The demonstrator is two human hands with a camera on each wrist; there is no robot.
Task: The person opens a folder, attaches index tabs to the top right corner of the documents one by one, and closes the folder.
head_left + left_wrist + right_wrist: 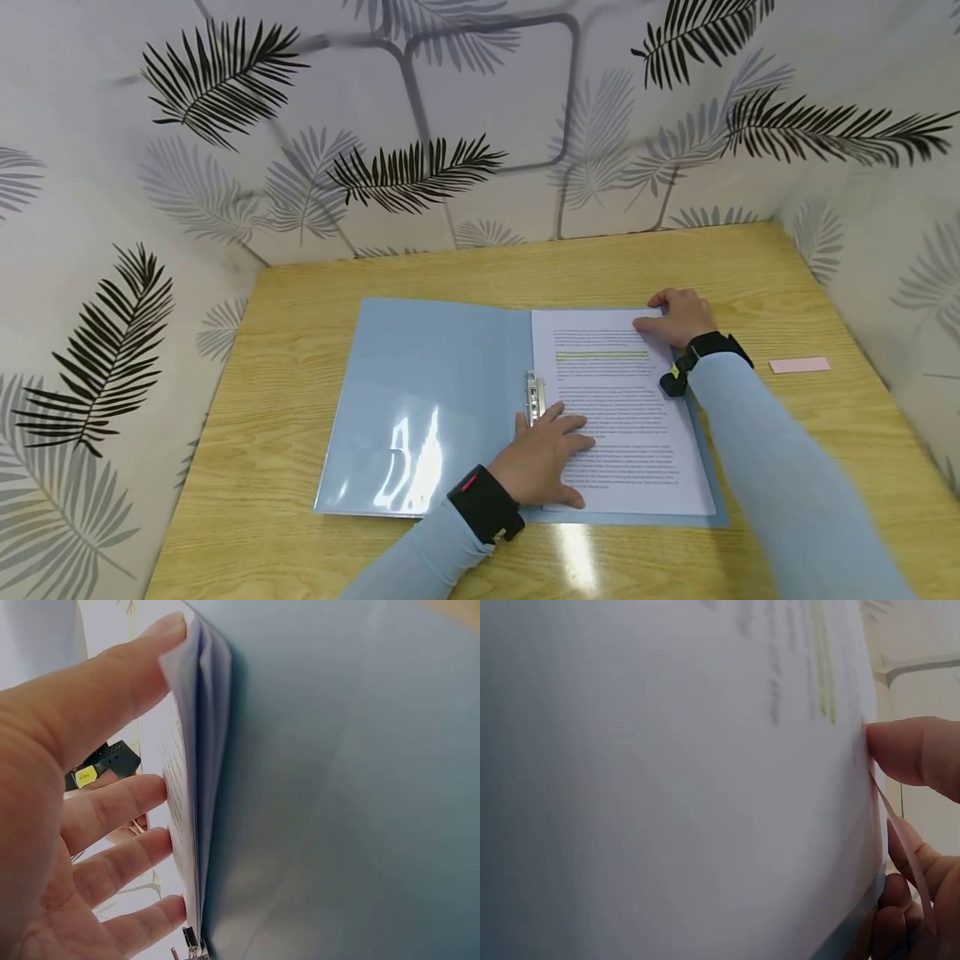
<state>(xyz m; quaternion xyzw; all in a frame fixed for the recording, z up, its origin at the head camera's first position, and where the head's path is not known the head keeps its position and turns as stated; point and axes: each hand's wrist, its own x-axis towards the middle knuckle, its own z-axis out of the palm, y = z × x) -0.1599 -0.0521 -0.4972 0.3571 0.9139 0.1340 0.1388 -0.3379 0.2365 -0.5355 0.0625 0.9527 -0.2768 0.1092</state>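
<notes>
A light blue folder (427,358) lies opened flat on the table. Its right side carries a stack of printed sheets (630,467), with two green highlighted lines near the top and a metal clip (534,398) at their left edge. My left hand (543,454) rests on the lower left of the top page, fingers spread; its thumb (112,682) touches the sheet edges. At the page's upper right corner is my right hand (682,317). Its thumb (915,754) presses the page edge, and a thin pink strip (907,840) runs from under it towards the curled fingers.
A pink paper strip (799,365) lies on the wooden table (300,333) right of the folder. Leaf-patterned walls (480,108) stand behind the table and along both sides. Each wrist wears a black strap with a camera.
</notes>
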